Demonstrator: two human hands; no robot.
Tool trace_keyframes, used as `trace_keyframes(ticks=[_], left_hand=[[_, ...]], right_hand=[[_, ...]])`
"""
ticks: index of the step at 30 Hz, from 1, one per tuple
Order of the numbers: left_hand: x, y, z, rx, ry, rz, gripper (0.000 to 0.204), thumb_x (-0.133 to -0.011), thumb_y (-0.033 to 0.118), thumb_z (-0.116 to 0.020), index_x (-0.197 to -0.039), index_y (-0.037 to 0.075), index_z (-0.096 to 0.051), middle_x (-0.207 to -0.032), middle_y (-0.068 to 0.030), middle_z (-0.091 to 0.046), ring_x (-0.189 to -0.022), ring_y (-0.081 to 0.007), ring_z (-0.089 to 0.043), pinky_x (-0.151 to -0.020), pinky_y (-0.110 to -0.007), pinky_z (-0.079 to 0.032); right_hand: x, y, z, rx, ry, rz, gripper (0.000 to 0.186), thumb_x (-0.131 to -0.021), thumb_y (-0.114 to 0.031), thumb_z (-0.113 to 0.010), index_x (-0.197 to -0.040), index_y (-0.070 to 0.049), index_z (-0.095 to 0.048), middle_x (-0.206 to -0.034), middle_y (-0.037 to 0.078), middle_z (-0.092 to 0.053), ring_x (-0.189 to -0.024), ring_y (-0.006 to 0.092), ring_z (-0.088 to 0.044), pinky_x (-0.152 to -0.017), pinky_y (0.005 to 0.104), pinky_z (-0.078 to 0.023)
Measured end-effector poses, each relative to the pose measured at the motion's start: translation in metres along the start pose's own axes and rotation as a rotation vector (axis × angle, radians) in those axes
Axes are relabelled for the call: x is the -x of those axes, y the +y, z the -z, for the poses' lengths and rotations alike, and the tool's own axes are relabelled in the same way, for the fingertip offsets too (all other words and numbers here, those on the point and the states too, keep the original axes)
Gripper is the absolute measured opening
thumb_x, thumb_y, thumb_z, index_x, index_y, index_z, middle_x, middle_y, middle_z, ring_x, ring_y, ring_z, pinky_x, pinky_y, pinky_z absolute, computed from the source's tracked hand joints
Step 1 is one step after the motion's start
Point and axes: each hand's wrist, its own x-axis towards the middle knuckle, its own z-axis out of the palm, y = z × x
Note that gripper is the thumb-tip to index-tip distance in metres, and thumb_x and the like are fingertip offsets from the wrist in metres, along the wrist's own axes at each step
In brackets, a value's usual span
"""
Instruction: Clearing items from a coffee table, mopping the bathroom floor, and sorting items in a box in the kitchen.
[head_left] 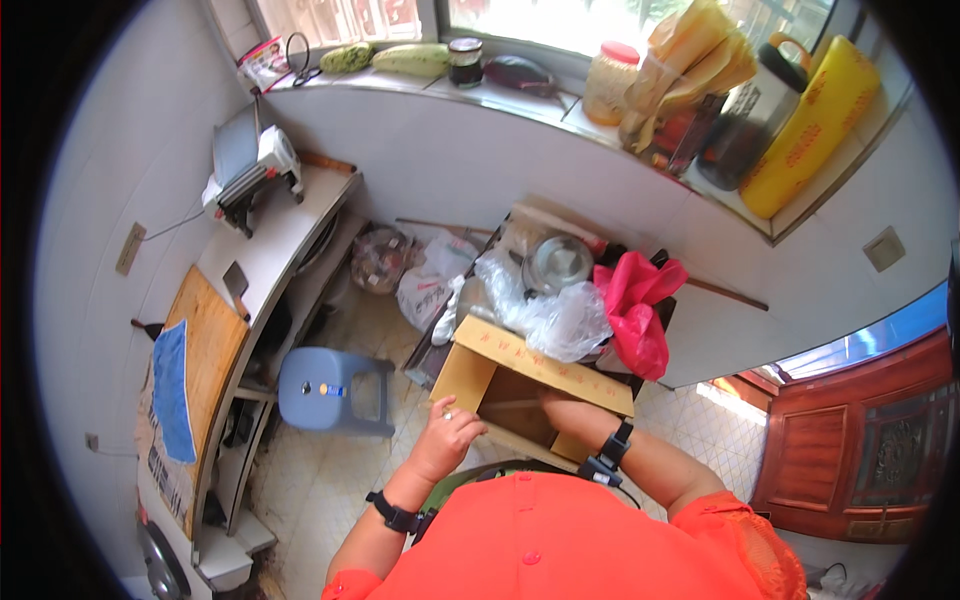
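An open cardboard box (pixel 535 365) stands close in front of me, its far flap raised. My left hand (pixel 447 441), with a ring on one finger, is closed on the box's near left edge with bent fingers. Down inside the box reaches my right hand (pixel 575 417); its fingers are hidden by the wall and shadow, so what they touch cannot be seen. Both wrists wear black straps. Just beyond the box lie clear plastic bags (pixel 560 320), a pinkish-red plastic bag (pixel 637 305) and a round transparent container (pixel 557 263).
A blue-grey plastic stool (pixel 318 390) stands to the left. Along the left wall runs a counter with a wooden board (pixel 212 315), a blue cloth (pixel 174 390) and a cleaver (pixel 236 285). Jars, gourds and a yellow roll (pixel 810 130) line the windowsill. A wooden door (pixel 850 450) is at right.
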Motion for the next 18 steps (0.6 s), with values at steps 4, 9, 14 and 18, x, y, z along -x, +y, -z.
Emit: trace_keyframes(ticks=[4, 9, 14, 18], left_hand=[[0.003, 0.0, 0.002, -0.005, -0.008, -0.003, 0.018, -0.07, 0.0, -0.058, -0.082, 0.013, -0.062, -0.08, -0.0009, -0.059, -0.078, -0.0179, -0.058, -0.092, -0.042, -0.036], [-0.008, 0.001, 0.005, 0.006, -0.009, -0.023, 0.017, -0.073, 0.001, -0.054, -0.083, 0.013, -0.061, -0.081, -0.0002, -0.059, -0.078, -0.0175, -0.058, -0.089, -0.04, -0.037], [-0.007, -0.002, 0.003, -0.017, -0.004, -0.023, 0.017, -0.073, 0.002, -0.055, -0.083, 0.013, -0.061, -0.082, 0.0002, -0.059, -0.078, -0.0174, -0.058, -0.088, -0.039, -0.038], [-0.008, -0.005, -0.003, -0.026, -0.004, -0.037, 0.014, -0.073, 0.004, -0.057, -0.082, 0.014, -0.062, -0.082, -0.0002, -0.06, -0.078, -0.0184, -0.058, -0.089, -0.039, -0.037]], right_hand=[[0.031, 0.045, 0.015, -2.202, 0.233, -0.536, 0.015, -0.082, -0.013, -0.048, -0.088, 0.001, -0.051, -0.075, 0.02, -0.059, -0.07, 0.0345, -0.06, -0.062, 0.0426, -0.049], [0.098, 0.089, -0.016, -2.309, 0.421, -0.76, 0.013, -0.081, -0.015, -0.053, -0.083, -0.002, -0.052, -0.078, 0.016, -0.059, -0.072, 0.0326, -0.059, -0.062, 0.0405, -0.048], [0.179, 0.118, -0.098, -2.431, 0.686, -1.364, 0.011, -0.084, -0.009, -0.057, -0.094, -0.004, -0.058, -0.073, 0.001, -0.057, -0.063, 0.0107, -0.055, -0.055, 0.0227, -0.045], [0.219, 0.115, -0.15, -2.351, 0.757, -2.111, 0.019, -0.087, -0.01, -0.055, -0.105, -0.008, -0.058, -0.071, -0.001, -0.056, -0.06, 0.0077, -0.052, -0.054, 0.0197, -0.043]])
